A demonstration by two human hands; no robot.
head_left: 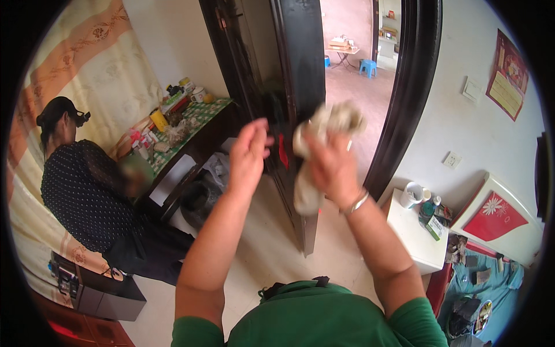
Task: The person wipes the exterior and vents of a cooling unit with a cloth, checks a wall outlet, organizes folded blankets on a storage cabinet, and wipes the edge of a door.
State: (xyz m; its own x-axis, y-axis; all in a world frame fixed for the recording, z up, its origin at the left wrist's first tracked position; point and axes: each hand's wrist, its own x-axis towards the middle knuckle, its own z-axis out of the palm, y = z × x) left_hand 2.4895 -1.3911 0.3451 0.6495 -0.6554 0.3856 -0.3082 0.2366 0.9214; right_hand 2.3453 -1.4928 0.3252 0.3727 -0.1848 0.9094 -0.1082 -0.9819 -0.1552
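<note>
My right hand (336, 173) is closed round a crumpled beige-grey cloth (307, 195), probably a rag. Part of the cloth bunches above my fingers and part hangs below them, all blurred by motion. A bracelet circles that wrist. In front of the cloth's left side stands a dark brown door (302, 63), its edge running down between my hands. My left hand (248, 155) is raised beside the door, fingers loosely bent and apart, with nothing visible in it. I cannot tell whether it touches the door. A small red thing (283, 151) shows on the door between my hands.
At the left a person in a dotted dark top (87, 191) works at a cluttered table (219, 110). Under it sits a black bin bag (199, 203). Right of the doorway are a white cabinet (407, 234) with bottles and a bed with a white headboard (462, 222). A blue stool (368, 67) stands beyond.
</note>
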